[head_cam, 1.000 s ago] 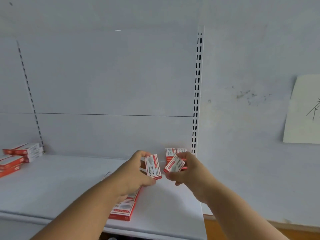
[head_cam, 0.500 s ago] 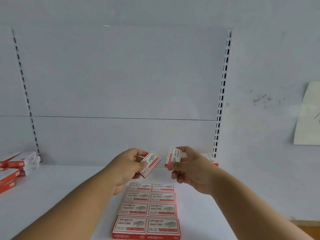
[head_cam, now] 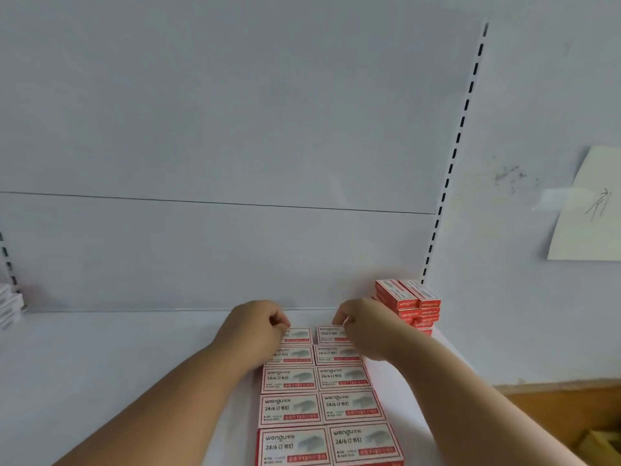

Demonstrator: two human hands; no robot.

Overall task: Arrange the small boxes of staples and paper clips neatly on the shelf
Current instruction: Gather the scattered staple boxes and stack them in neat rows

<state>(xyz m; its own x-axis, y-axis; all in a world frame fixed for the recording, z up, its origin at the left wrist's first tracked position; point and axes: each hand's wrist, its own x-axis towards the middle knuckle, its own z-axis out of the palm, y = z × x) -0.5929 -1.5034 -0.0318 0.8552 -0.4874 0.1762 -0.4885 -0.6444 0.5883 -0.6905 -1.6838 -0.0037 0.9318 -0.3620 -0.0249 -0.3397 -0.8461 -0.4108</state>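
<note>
Two rearmost staple boxes (head_cam: 331,333) under left hand (head_cam: 253,331), right hand (head_cam: 366,331) fingertips

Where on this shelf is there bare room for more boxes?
Bare shelf spans everything left of the left hand, out to the boxes at the left edge. A strip also lies bare behind the grid, up to the back panel. Right of the grid it is crowded: the red stack stands by the right hand.
</note>
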